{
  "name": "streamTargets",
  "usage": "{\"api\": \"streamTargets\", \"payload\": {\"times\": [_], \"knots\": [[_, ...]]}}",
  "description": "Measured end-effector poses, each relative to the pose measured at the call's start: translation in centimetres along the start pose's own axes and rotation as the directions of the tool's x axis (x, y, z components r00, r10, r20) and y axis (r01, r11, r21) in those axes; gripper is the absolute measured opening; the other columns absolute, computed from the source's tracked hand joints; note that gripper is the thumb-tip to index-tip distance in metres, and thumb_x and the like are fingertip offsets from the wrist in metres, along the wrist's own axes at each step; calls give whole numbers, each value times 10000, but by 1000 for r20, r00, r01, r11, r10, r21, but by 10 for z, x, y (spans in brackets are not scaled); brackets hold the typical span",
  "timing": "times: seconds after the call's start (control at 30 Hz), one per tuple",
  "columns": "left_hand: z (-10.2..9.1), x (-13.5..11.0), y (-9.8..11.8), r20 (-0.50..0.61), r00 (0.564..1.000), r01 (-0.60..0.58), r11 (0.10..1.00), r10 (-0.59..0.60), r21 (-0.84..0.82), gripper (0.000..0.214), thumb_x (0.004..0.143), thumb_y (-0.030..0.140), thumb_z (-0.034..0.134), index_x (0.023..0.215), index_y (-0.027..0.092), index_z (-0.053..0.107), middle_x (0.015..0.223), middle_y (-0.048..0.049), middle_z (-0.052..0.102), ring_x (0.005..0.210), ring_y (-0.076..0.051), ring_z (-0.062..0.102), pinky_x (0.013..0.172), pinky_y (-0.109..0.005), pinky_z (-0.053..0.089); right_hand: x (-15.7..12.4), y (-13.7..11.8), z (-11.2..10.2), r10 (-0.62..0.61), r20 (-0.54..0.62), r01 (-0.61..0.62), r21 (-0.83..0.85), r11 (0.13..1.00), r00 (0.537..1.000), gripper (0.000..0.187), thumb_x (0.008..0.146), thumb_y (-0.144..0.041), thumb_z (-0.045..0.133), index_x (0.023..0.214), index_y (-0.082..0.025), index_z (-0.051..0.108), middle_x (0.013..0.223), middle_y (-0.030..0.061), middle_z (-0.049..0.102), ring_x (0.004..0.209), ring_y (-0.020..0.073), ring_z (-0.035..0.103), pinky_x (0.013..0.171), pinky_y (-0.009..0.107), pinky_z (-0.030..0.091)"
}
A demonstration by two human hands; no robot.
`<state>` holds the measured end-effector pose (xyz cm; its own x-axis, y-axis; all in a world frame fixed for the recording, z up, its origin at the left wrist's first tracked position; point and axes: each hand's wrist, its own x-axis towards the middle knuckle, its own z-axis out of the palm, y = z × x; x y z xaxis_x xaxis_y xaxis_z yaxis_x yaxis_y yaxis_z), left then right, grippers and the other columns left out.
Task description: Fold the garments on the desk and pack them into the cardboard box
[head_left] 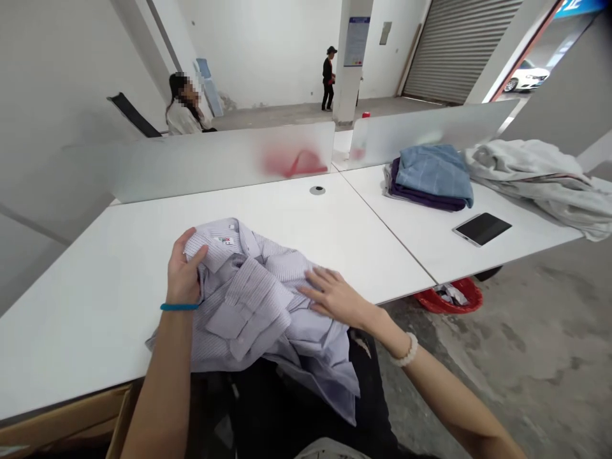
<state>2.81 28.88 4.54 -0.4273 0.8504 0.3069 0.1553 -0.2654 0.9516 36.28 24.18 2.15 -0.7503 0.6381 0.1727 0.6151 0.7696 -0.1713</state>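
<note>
A striped, pale lilac-grey shirt (258, 299) lies crumpled at the front edge of the white table (95, 287), its lower part hanging over the edge toward my lap. My left hand (184, 268) pinches the shirt beside its collar, thumb on top and fingers behind the cloth. The collar label faces up. On the shirt's right side rests my right hand (332, 294), palm down with fingers stretched out and slightly blurred; it touches the cloth without gripping it.
Folded clothes (433, 175) and a pale heap of cloth (540, 172) lie on the right, near a tablet (482, 228). Frosted dividers (215, 156) line the table's back. A red-lined bin (452, 299) stands below, a cardboard box (67, 421) at lower left. Two people are beyond.
</note>
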Motion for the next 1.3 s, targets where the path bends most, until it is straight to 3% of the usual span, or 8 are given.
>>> {"api": "streamTargets", "payload": {"times": [0.1,0.23,0.4,0.57,0.7,0.77,0.9,1.3], "knots": [[-5,-2,33,32,998,-44,993,48,-107,767,698,339,771,1363,171,428,1399,-84,487,1278,-248,445,1132,-405,304,-12,-6,-3,-179,122,158,168,973,976,312,941,-295,478,1206,-212,620,1357,126,530,1286,236,465,1049,416,404],[-7,-14,75,137,962,-217,967,235,-134,806,692,337,776,1391,180,405,1461,-74,418,1346,-246,362,1164,-403,222,-8,-21,-46,-154,-131,185,281,942,979,329,965,-252,413,1239,-212,589,1357,108,525,1254,174,485,1031,340,437],[-5,-39,117,212,929,-287,952,303,-104,798,657,414,787,1366,252,459,1362,-42,514,1267,-277,460,1129,-470,284,33,-25,-91,-173,-367,186,0,983,914,390,935,-131,422,1264,-291,555,1552,66,219,1439,261,162,1079,490,356],[-13,-53,150,163,884,-428,899,437,-90,805,572,446,835,1303,302,531,1268,-14,560,1240,-323,485,1101,-569,263,60,-27,-114,-395,-387,270,-337,902,833,266,937,-194,476,1151,-300,594,1529,6,284,1456,272,51,1120,568,255],[-24,-59,169,119,865,-490,872,487,2,791,599,462,818,1309,262,530,1289,-23,550,1252,-345,468,1105,-611,200,53,-36,-139,-615,-418,380,-519,766,668,209,931,-159,468,792,-222,612,1221,15,590,1401,242,265,1147,577,217],[-27,-64,180,93,878,-477,876,470,76,774,614,468,806,1304,245,537,1223,-22,591,1231,-350,486,1104,-619,199,43,-41,-153,-655,-410,426,-522,739,634,229,931,-146,461,768,-232,596,907,-6,636,1248,178,463,1164,539,231],[-22,-75,199,102,889,-457,856,446,243,678,653,423,779,1277,267,567,1156,27,617,1185,-338,525,1110,-613,228,29,-49,-176,-616,-436,430,-455,780,656,166,945,-264,481,823,-266,594,722,-40,552,927,126,560,1121,454,350],[18,-29,224,186,677,-707,559,712,434,543,778,308,677,1290,186,544,1257,46,584,1222,-310,502,1052,-565,341,63,-23,-234,-420,-668,111,-454,884,614,420,959,-509,359,779,-225,610,694,-33,566,945,156,609,824,336,497]]}}
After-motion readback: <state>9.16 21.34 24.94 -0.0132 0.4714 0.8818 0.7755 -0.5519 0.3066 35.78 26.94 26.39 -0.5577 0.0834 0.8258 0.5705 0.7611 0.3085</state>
